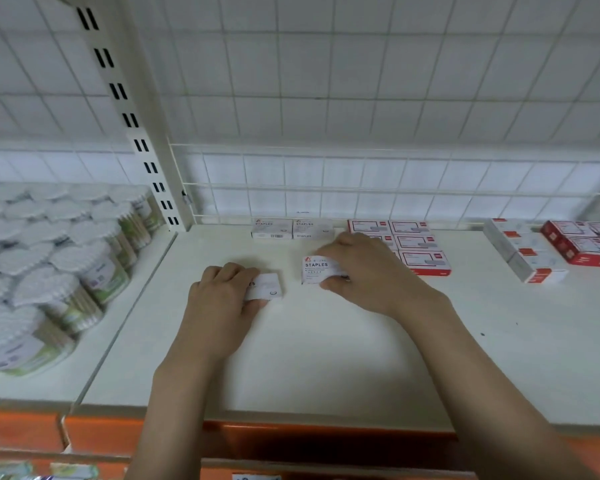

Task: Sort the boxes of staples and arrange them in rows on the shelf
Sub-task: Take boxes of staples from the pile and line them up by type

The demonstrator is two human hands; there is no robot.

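On the white shelf [326, 358], my left hand [222, 296] grips a white staples box [269, 287] from its left end. My right hand [357, 268] holds a second white staples box [316, 268] from its right side; its "STAPLES" label faces up. Both boxes lie flat on the shelf, a little apart. At the back stand two white staples boxes [291, 229] side by side. To their right lies a block of red-edged staples boxes [420, 251] in rows, partly hidden behind my right hand.
Several round tubs of cotton swabs [56, 268] fill the shelf section to the left, past a slotted upright [146, 147]. Grey-and-red boxes [523, 254] and red boxes [582, 244] lie at the far right. A wire grid backs the shelf. An orange front edge [291, 434] runs below.
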